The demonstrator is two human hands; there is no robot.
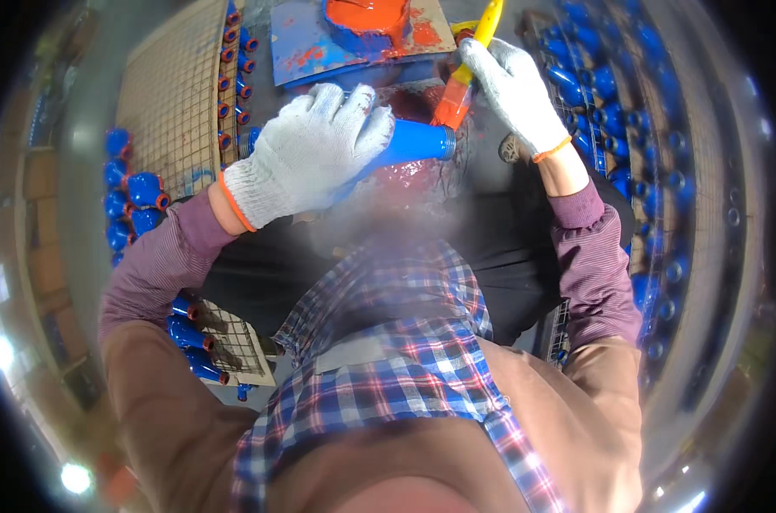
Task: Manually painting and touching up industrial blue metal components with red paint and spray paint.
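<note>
Blue and glossy, a tube (418, 143) is clasped crosswise in the closed grip of the left hand (319, 145); a paintbrush (463, 73), orange-red bristles (450, 107) beside the tube's end, is pinched by the right hand (514, 96).

A paint-smeared, blue-grey flat board (306, 43) carries a round, blue-sided tub of orange paint (347, 38). At lower left, glossy blue bottle-shaped pieces (188, 333) lie on a pale-edged wire-mesh rack (241, 344).

The left hand (319, 150) is partly hiding a blue cylinder (418, 143) (far-right blue pieces (649, 38) are blurring); the frame is cropping the paint pot (347, 36).
</note>
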